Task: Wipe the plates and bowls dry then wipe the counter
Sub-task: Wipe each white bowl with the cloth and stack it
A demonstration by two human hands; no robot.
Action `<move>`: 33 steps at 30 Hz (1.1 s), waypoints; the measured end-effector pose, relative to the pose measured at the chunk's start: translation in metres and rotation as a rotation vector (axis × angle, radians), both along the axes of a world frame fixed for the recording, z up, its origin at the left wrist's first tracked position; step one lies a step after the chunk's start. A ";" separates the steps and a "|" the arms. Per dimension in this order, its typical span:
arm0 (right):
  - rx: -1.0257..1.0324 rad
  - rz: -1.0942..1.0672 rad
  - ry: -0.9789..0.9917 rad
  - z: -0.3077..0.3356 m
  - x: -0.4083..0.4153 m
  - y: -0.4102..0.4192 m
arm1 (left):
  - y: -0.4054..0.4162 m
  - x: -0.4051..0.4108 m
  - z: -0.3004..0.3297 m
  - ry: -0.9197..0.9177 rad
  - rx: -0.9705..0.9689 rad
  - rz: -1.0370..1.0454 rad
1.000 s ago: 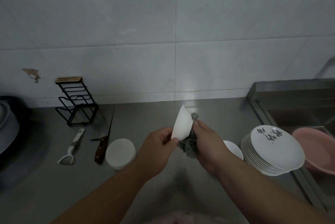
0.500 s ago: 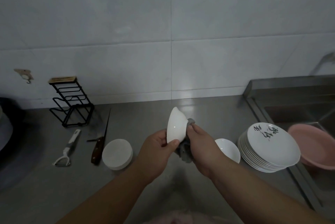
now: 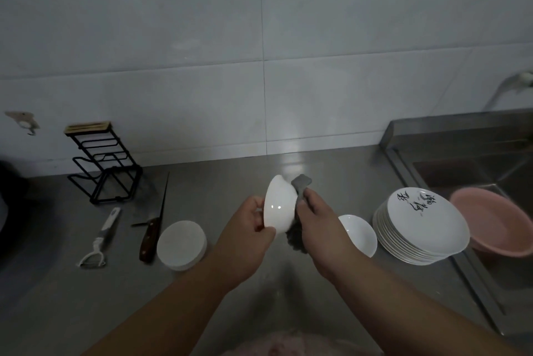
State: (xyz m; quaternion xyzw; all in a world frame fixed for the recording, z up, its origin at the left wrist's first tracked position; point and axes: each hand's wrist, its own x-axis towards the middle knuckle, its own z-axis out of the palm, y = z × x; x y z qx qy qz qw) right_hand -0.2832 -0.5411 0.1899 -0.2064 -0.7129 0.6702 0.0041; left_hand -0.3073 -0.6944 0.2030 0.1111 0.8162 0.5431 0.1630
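So the person has one small white ceramic bowl (image 3: 279, 205) up in the air over the stainless steel counter (image 3: 288, 298), tipped on its side so the outside faces the camera. The left hand (image 3: 245, 243) pinches its rim, thumb on the near edge and fingers curled behind, and the right hand (image 3: 320, 228) has its fingers wrapped around a grey cloth (image 3: 298, 213) pressed against the bowl's right side, with one corner of the cloth poking out above. Down on the counter there's a second white bowl (image 3: 359, 234) sitting upright just right of the right wrist, and next to it one stack of white plates (image 3: 421, 228) with black brush lettering on the top one; can't count the plates exactly. One pink plastic basin (image 3: 496, 225) sits tilted at the edge of the steel sink (image 3: 476, 159), just beside the stack. Left side: a short stack of white upside-down bowls (image 3: 181, 244), one wooden-handled kitchen knife (image 3: 154, 223) right beside it, one white peeler (image 3: 101, 240), and one black wire rack (image 3: 103, 165) against the tiled wall.
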 end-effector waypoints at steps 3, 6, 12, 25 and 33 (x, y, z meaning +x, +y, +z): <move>-0.013 -0.006 -0.014 -0.001 0.001 0.000 | 0.003 0.004 0.000 -0.056 0.065 -0.022; -0.011 0.024 -0.018 -0.006 0.003 0.002 | 0.009 0.002 0.002 -0.170 0.224 0.064; 0.007 0.000 0.022 -0.012 0.004 0.008 | 0.013 0.003 -0.006 -0.046 0.101 0.025; -0.095 -0.009 -0.088 -0.022 0.002 0.017 | 0.024 0.004 -0.018 -0.027 0.144 0.068; -0.603 -0.027 -0.348 -0.028 0.028 0.048 | 0.040 0.001 -0.048 0.043 0.022 0.082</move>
